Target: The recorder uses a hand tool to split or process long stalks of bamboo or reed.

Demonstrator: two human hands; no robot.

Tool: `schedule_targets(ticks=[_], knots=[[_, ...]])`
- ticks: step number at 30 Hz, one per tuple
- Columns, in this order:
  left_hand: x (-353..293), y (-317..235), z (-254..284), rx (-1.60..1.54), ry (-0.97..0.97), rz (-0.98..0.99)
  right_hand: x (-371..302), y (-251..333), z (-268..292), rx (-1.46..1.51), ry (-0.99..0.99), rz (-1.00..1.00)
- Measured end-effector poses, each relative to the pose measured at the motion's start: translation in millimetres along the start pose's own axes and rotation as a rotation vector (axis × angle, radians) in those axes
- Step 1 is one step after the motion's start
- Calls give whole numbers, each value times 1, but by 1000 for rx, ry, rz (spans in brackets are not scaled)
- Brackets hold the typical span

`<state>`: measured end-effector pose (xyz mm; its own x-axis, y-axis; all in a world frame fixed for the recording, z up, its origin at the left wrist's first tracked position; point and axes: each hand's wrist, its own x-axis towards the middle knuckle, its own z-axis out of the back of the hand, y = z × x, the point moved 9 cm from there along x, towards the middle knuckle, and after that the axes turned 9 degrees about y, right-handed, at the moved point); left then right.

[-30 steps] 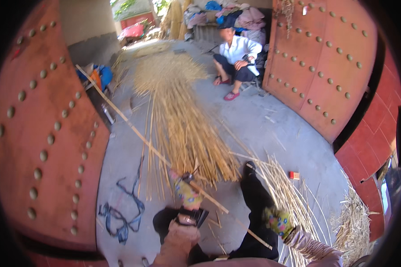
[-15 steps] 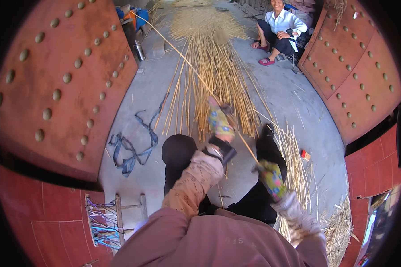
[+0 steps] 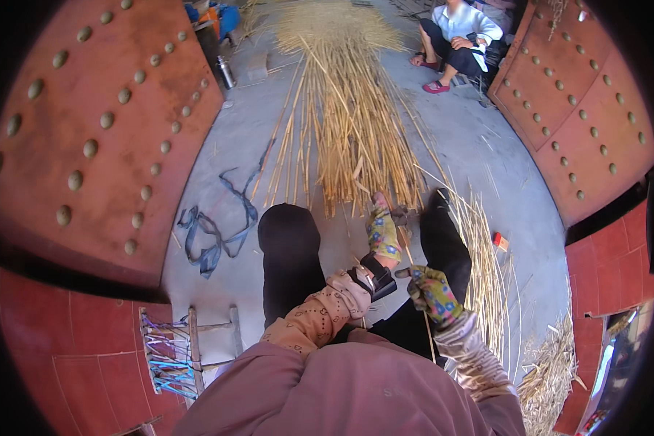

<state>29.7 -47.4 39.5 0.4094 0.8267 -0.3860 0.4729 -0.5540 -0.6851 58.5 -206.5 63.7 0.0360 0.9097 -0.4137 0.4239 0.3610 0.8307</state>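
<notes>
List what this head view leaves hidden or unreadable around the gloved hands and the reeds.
- Left hand: its grip on the small tool is hidden by the glove's back.
- Right hand: the thin reed stalk it holds blurs out beyond the fist.
- Seated person: cut off by the top edge.
- Reed pile: single stalks too fine to count.

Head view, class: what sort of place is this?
Probably a courtyard gateway used for straw or reed work: a concrete floor between red studded doors, a big reed pile, and gloved hands holding a stalk.
</notes>
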Motion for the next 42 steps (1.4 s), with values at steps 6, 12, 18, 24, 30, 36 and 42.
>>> schedule_targets(ticks=[6, 12, 18, 24, 30, 36, 42], knots=[[81, -102, 70, -218, 151, -288, -57, -39, -11, -127, -12, -185], [34, -72, 26, -223, 87, -22, -97, -63, 12, 109, -56, -313], [-15, 20, -17, 29, 130, 210, -15, 12, 1, 59, -38, 131], [97, -93, 22, -380, 480, -128, -78, -51, 11, -56, -112, -91], [77, -199, 44, -113, -70, -345, -167, -112, 143, 18, -273, 336], [63, -154, 40, -56, -123, -185, -217, -93, 284, -1302, -1034, -317], [70, -144, 41, 80, 152, -66, 26, 79, 238, -558, -551, 309]])
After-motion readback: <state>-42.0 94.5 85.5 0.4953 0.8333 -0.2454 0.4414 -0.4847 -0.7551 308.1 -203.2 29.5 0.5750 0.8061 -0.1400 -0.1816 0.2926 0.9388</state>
